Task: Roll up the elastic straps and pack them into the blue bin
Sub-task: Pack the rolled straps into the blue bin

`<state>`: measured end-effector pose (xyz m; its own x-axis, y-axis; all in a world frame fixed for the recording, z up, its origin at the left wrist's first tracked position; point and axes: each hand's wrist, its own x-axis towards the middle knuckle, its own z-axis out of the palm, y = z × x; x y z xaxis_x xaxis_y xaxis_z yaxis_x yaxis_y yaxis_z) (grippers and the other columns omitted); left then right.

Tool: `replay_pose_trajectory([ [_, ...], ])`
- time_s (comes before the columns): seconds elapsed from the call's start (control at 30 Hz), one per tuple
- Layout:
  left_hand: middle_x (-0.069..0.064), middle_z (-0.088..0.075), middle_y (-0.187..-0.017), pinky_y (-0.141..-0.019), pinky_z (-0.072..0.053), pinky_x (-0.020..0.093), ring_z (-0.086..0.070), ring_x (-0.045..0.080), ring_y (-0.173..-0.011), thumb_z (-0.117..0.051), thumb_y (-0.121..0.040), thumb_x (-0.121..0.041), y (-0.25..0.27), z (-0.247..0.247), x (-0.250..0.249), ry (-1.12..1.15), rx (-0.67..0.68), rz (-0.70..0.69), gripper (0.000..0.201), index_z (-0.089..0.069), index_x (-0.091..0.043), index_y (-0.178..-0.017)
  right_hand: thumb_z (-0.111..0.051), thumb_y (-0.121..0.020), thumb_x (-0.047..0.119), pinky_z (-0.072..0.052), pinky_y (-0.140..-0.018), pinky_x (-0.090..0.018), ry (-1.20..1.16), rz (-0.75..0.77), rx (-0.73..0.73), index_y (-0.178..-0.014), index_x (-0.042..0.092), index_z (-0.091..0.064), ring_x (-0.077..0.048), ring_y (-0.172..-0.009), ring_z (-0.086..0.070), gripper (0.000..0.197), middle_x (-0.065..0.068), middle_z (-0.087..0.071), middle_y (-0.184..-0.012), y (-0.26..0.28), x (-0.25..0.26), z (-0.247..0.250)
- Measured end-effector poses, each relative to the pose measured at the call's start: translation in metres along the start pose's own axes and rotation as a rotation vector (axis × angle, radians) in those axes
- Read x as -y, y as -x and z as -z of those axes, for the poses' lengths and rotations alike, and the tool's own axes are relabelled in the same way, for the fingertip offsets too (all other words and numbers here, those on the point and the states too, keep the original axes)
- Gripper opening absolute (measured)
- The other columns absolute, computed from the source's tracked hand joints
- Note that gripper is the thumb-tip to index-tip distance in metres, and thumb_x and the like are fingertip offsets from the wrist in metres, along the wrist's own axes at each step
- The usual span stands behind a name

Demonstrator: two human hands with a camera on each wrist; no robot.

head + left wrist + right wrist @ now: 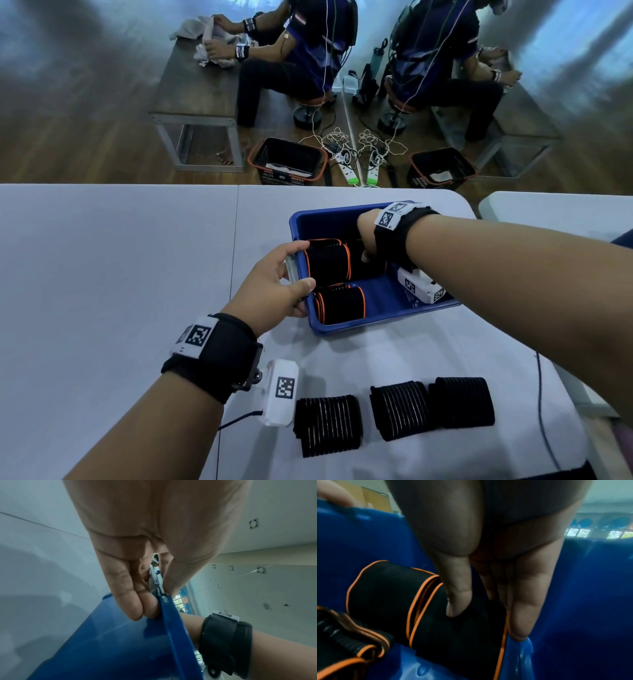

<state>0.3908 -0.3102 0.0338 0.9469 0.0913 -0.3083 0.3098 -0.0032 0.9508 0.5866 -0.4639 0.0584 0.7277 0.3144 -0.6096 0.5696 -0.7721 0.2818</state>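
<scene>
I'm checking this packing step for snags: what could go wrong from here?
The roll under the right hand could spring open once released, since only the fingers pin it against the blue bin. The left hand grips only the rim, so the bin might tip or slide.

Recording lab, mirror wall [349, 113], wired operator [301, 44]

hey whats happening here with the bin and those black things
A person is packing rolled elastic straps into a blue bin on a white table. The left hand grips the bin's near-left rim to steady it, while the right hand reaches inside, thumb and fingers around an orange-edged roll being set down. Two other orange-edged rolls already lie in the bin. Three black straps still wait on the table in front.
</scene>
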Motion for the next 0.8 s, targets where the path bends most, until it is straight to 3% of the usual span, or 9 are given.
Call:
replay_pose_trajectory([
  [0.27, 0.01, -0.064, -0.116, -0.071, -0.064, 0.047, -0.07, 0.045, -0.083, -0.061, -0.096, -0.004, 0.003, -0.005, -0.004, -0.056, -0.026, -0.007, 0.052, -0.05, -0.033, -0.138, -0.08, -0.071, 0.047, -0.059, -0.079, -0.04, -0.132, -0.011, -0.052, -0.068, 0.017, -0.062, -0.026, -0.074, -0.069, 0.035, -0.004, -0.069, -0.074, 0.019, -0.018, 0.01],
  [0.4, 0.008, -0.064, -0.116, -0.07, -0.064, 0.047, -0.071, 0.027, -0.072, -0.06, -0.097, -0.004, 0.004, -0.008, -0.002, -0.094, -0.044, -0.028, 0.052, -0.05, -0.035, -0.138, -0.078, -0.077, 0.045, -0.056, -0.082, -0.037, -0.224, -0.008, -0.215, -0.105, 0.01, -0.07, -0.029, -0.093, -0.066, 0.046, -0.008, -0.071, -0.099, 0.056, -0.039, 0.015],
  [0.47, 0.009, -0.063, -0.119, -0.07, -0.064, 0.046, -0.072, 0.029, -0.076, -0.06, -0.097, -0.005, 0.005, -0.009, -0.002, -0.12, -0.049, -0.037, 0.052, -0.05, -0.038, -0.136, -0.077, -0.079, 0.045, -0.054, -0.086, -0.037, -0.316, 0.01, -0.272, -0.113, 0.013, -0.066, -0.027, -0.098, -0.064, 0.047, -0.005, -0.07, -0.105, 0.085, -0.052, 0.013],
  [0.57, 0.011, -0.063, -0.122, -0.069, -0.064, 0.041, -0.072, 0.033, -0.089, -0.059, -0.097, -0.005, 0.006, -0.011, -0.003, -0.133, -0.049, -0.039, 0.05, -0.049, -0.04, -0.131, -0.076, -0.079, 0.045, -0.052, -0.086, -0.037, -0.416, 0.04, -0.316, -0.105, 0.023, -0.065, -0.02, -0.094, -0.063, 0.036, 0.005, -0.069, -0.096, 0.135, -0.069, -0.001],
  [0.63, 0.013, -0.063, -0.125, -0.068, -0.064, 0.039, -0.071, 0.032, -0.095, -0.059, -0.097, -0.004, 0.005, -0.012, -0.003, -0.141, -0.052, -0.028, 0.052, -0.047, -0.039, -0.133, -0.075, -0.081, 0.04, -0.049, -0.08, -0.032, -0.456, 0.053, -0.32, -0.101, 0.024, -0.066, -0.017, -0.089, -0.062, 0.027, 0.007, -0.068, -0.092, 0.168, -0.074, -0.017],
  [0.73, 0.015, -0.064, -0.125, -0.068, -0.063, 0.042, -0.071, 0.034, -0.097, -0.06, -0.097, -0.003, 0.004, -0.013, -0.002, -0.172, -0.067, -0.013, 0.055, -0.045, -0.037, -0.138, -0.069, -0.086, 0.027, -0.04, -0.07, -0.024, -0.461, 0.094, -0.275, -0.097, 0.024, -0.067, -0.012, -0.084, -0.058, 0.012, 0.009, -0.067, -0.09, 0.205, -0.077, -0.053],
  [0.8, 0.016, -0.066, -0.12, -0.071, -0.063, 0.047, -0.072, 0.033, -0.095, -0.06, -0.097, -0.004, 0.004, -0.013, -0.001, -0.2, -0.083, -0.003, 0.059, -0.042, -0.036, -0.143, -0.063, -0.088, 0.018, -0.037, -0.071, -0.021, -0.427, 0.108, -0.22, -0.097, 0.025, -0.067, -0.009, -0.083, -0.055, 0.012, 0.013, -0.064, -0.088, 0.212, -0.077, -0.087],
])
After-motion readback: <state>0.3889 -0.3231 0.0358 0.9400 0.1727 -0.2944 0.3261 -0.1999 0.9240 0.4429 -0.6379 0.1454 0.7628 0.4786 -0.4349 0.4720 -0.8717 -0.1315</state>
